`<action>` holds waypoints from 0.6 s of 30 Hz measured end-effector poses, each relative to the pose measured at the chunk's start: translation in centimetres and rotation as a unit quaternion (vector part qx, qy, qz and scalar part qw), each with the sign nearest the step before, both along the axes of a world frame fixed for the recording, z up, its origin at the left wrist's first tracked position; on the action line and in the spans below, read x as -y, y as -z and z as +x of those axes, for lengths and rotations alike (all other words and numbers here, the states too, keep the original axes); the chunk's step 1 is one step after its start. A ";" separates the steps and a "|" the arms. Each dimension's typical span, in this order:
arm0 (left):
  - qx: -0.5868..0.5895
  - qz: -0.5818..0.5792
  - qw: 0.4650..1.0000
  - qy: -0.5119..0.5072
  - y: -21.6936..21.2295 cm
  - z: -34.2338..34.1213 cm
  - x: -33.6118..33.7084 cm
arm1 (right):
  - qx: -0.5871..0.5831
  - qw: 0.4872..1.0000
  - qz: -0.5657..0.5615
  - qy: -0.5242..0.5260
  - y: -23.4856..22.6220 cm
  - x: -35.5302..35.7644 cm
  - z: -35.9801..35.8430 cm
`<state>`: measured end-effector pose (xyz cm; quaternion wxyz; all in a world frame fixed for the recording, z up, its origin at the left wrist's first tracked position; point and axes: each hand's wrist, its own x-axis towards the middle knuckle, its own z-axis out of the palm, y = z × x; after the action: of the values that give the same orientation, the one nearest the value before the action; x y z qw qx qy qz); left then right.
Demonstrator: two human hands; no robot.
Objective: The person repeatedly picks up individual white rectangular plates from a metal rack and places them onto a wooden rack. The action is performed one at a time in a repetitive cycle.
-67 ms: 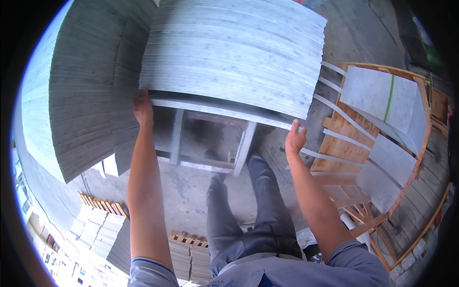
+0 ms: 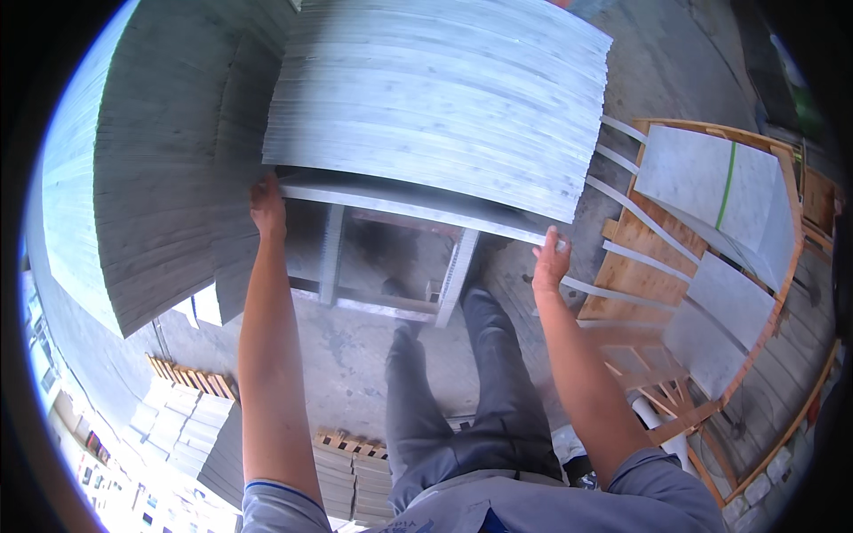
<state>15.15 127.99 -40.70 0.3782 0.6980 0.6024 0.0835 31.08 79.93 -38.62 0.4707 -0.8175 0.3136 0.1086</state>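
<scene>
Slab [image 2: 400,197], grey stone, nearest of an upright stack [image 2: 444,98], at twelve o'clock. Left hand [image 2: 267,206] gripped its ten o'clock end; right hand [image 2: 551,259] its two o'clock corner. Wooden crate [image 2: 640,240] stood at three o'clock.

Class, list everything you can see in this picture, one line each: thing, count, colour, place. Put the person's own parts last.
Slab stack: one pile of many thin slabs, grey-white, top centre.
Lowest slab: one, pale grey, under the pile, gripped at both ends.
Metal stand: one, grey, beneath the pile.
Leaning slabs: one large pile, grey, left.
Wooden crate: one, brown, right, holding pale slabs.
Small tile piles: several, pale grey, lower left on pallets.
Concrete floor: grey, centre.
Legs: two, dark grey trousers, centre bottom.
Left hand: on slab's left end.
Right hand: on slab's right corner.
</scene>
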 end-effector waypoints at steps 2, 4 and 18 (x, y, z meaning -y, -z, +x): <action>0.062 -0.057 0.996 -0.022 0.0 -0.8 -0.2 | -0.053 0.964 0.216 0.148 -0.5 -1.2 -0.9; 0.138 -0.143 0.978 -0.061 0.2 -1.5 -0.7 | -0.115 0.903 0.346 0.230 -0.9 -3.2 -2.3; 0.126 -0.362 0.890 -0.246 2.0 -5.7 -2.3 | -0.272 0.769 0.445 0.369 0.9 -11.5 -7.1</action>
<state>9.46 130.31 -42.69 0.6448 0.3256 0.6905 0.0376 23.97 91.46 -39.50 0.6806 -0.2735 0.6229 0.2719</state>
